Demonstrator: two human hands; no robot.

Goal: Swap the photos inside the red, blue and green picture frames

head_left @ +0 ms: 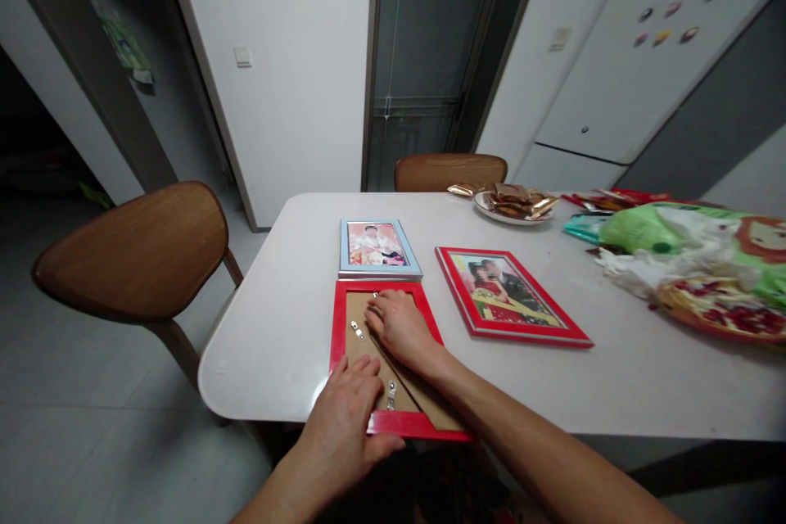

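White tbl [270, 360] is bearing the face-down red frame [338, 327] nr its edge, backing [405, 401] in, clips [391, 395] poss. unfastened, as I'm resting L hand [349, 405] half-open on it, R hand [404, 329] curling on backing, grip unclear.

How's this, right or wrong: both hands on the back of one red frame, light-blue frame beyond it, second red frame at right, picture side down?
Second red frame is wrong: the head view shows it picture side up. The rest stands: left hand and right hand on the back of the first red frame, light-blue frame beyond.
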